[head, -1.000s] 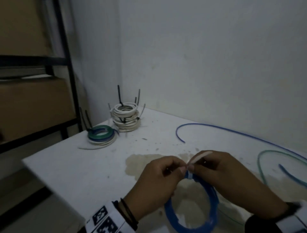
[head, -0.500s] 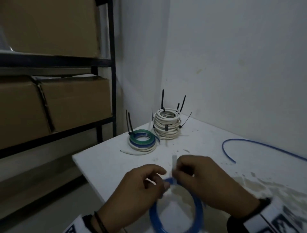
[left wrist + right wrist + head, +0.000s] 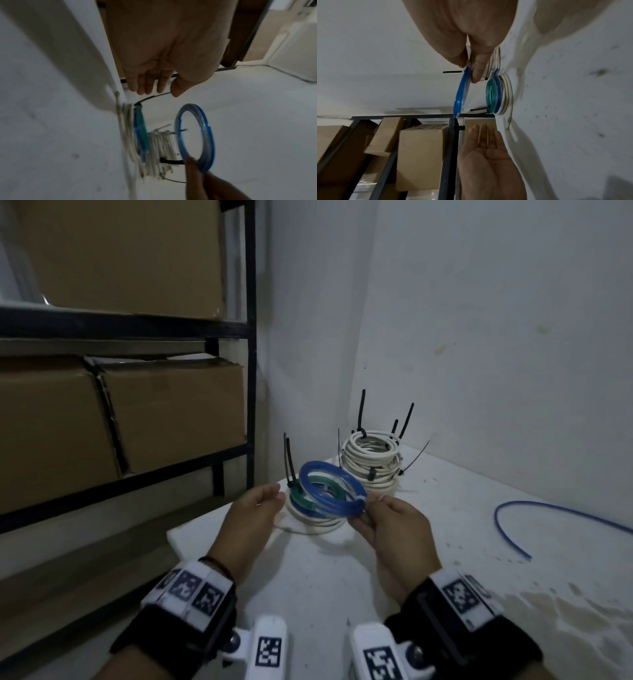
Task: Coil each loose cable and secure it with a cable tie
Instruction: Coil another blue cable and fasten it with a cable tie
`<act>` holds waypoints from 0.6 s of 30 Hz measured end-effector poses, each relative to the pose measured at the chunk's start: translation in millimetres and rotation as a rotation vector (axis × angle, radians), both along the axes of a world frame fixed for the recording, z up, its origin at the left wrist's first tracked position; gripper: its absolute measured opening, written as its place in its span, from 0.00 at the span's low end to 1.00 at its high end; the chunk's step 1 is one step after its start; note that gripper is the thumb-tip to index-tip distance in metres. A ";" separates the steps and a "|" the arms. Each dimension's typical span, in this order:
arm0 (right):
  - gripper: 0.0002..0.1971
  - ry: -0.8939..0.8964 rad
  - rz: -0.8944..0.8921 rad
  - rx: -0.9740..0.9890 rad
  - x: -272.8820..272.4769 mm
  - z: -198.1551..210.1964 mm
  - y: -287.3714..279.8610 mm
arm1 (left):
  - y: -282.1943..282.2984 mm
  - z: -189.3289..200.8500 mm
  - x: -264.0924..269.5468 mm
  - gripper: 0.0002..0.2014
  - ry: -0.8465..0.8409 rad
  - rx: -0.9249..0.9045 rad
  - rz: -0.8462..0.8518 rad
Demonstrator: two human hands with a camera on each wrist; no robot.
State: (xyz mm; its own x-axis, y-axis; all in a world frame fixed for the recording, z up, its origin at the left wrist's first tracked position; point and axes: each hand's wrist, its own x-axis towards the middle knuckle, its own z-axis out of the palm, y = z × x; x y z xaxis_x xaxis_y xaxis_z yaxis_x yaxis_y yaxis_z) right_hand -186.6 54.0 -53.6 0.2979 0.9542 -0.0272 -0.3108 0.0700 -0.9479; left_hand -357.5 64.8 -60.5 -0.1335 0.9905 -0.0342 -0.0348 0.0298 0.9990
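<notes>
Right hand holds a coiled blue cable above a stack of tied coils.

The right hand [image 3: 394,529] pinches the blue coil [image 3: 330,489] at its near-right edge, where a pale tie [image 3: 360,501] wraps the loops. The coil is tilted and raised over the low stack [image 3: 317,517] of green, blue and white coils on the white table [image 3: 445,542]. The left hand [image 3: 251,517] is beside the coil, fingers relaxed, holding nothing. Behind stands a taller stack of white coils [image 3: 371,462] with black tie ends sticking up. A loose blue cable [image 3: 513,537] lies at right. Cardboard boxes [image 3: 164,412] sit on a dark metal shelf [image 3: 251,337] at left.
</notes>
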 end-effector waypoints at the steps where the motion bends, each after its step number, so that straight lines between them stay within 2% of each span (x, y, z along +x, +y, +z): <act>1: 0.09 -0.015 -0.016 0.008 -6.5 -1.9 9.4 | 6.4 -3.4 -1.3 0.13 0.030 -0.017 -0.017; 4: 0.12 -0.188 -0.098 0.008 -16.8 -13.9 37.1 | 18.0 -13.2 -3.2 0.19 0.039 -0.040 -0.075; 8: 0.11 -0.341 -0.149 -0.028 -16.7 -30.8 63.9 | 17.9 -18.9 -6.3 0.19 0.073 -0.002 -0.101; 15: 0.12 -0.407 -0.183 -0.037 -10.1 -35.9 82.9 | 20.5 -29.4 -8.0 0.15 0.055 0.048 -0.120; 18: 0.06 -0.423 -0.201 -0.025 -4.4 -38.6 90.0 | 24.3 -33.9 -7.1 0.14 0.015 0.043 -0.143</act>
State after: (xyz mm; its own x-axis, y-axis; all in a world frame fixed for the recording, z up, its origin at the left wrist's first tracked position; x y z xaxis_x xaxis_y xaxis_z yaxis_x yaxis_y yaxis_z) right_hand -190.9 144.0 -92.1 0.4669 0.8769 0.1145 0.1212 0.0648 -0.9905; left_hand -364.5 89.1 -94.5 0.0092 0.9999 0.0091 -0.0184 -0.0089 0.9998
